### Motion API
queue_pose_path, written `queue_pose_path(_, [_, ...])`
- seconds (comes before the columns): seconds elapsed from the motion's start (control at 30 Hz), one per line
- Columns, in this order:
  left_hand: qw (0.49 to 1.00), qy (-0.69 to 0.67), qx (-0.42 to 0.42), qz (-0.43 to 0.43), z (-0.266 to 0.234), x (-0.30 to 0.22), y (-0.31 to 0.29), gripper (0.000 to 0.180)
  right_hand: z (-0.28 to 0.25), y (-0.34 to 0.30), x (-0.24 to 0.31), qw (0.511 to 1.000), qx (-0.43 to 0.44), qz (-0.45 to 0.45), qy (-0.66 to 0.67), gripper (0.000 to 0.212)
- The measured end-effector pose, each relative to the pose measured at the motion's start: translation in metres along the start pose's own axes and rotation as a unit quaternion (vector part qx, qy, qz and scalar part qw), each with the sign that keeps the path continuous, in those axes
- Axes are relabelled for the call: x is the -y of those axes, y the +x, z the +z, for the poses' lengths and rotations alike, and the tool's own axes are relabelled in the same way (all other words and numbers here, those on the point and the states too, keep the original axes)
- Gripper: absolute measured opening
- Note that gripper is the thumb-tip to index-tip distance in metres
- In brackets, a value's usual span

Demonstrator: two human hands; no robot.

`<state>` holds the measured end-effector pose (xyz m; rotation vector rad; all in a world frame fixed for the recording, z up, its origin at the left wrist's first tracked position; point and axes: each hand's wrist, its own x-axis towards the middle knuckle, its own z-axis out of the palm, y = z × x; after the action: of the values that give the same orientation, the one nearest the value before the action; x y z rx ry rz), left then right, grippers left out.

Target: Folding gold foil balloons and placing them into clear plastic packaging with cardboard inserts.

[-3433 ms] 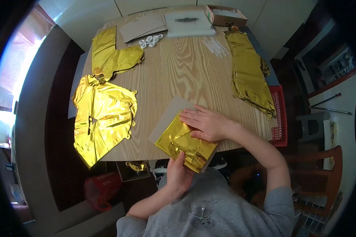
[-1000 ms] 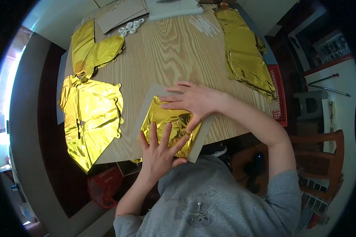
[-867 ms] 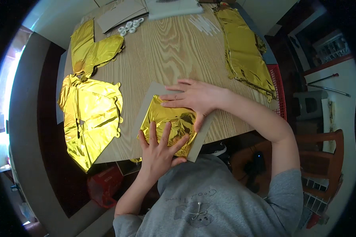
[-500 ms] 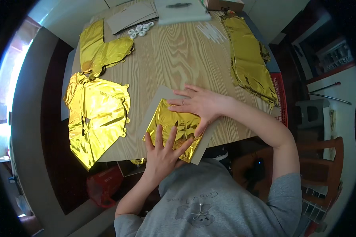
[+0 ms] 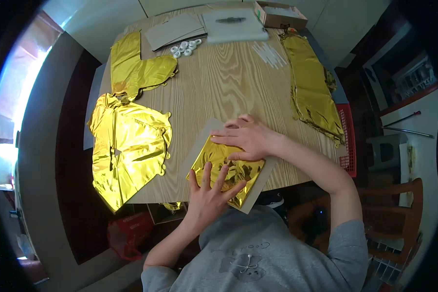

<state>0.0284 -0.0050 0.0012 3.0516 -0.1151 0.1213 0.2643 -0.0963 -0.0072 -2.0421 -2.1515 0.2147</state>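
Note:
A folded gold foil balloon lies on a grey cardboard sheet at the table's near edge. The sheet sits at a slant, its border showing around the foil. My left hand rests with spread fingers on the foil's near part. Across the far corner lies my right hand, thumb apart on the foil, some fingers reaching over the sheet's far edge and partly bent. Neither hand grips anything that I can see. Creases and wrinkles run through the foil between the hands.
More flat gold foil balloons lie at the left, far left and right. At the back are white ribbon rolls, grey cardboard sheets, white sticks, a clear plastic pack and a box. A red basket stands right.
My right hand has shifted over the foil, its thumb drawn in toward the middle, with some fingers now more bent. The left hand stays spread on the foil. The whole view has moved slightly.

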Motion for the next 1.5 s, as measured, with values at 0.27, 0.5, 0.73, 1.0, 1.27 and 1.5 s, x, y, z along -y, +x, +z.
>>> queue_pose_path(0.27, [1.0, -0.006, 0.019, 0.0, -0.003, 0.0, -0.002, 0.078, -0.008, 0.004, 0.003, 1.0, 0.012, 0.012, -0.001, 0.062])
queue_pose_path(0.5, [0.998, 0.035, -0.014, 0.042, 0.005, 0.005, -0.003, 0.061, -0.001, 0.003, 0.001, 1.0, -0.015, 0.002, 0.013, 0.062])
queue_pose_path(0.73, [0.998, 0.025, -0.027, 0.05, 0.007, 0.006, -0.005, 0.057, -0.033, 0.052, -0.056, 0.993, 0.03, 0.069, 0.089, 0.055])
queue_pose_path(1.0, [0.998, -0.019, 0.028, 0.044, -0.005, 0.006, -0.004, 0.059, -0.049, 0.112, -0.241, 0.931, -0.174, 0.28, -0.159, 0.048])
queue_pose_path(1.27, [0.997, -0.044, 0.015, 0.054, 0.005, 0.011, -0.007, 0.054, -0.049, 0.114, -0.294, 0.944, -0.097, 0.221, -0.223, 0.021])
queue_pose_path(1.5, [0.998, -0.037, 0.011, 0.058, 0.007, 0.013, -0.005, 0.053, -0.061, 0.113, -0.275, 0.939, -0.139, 0.238, -0.206, 0.018])
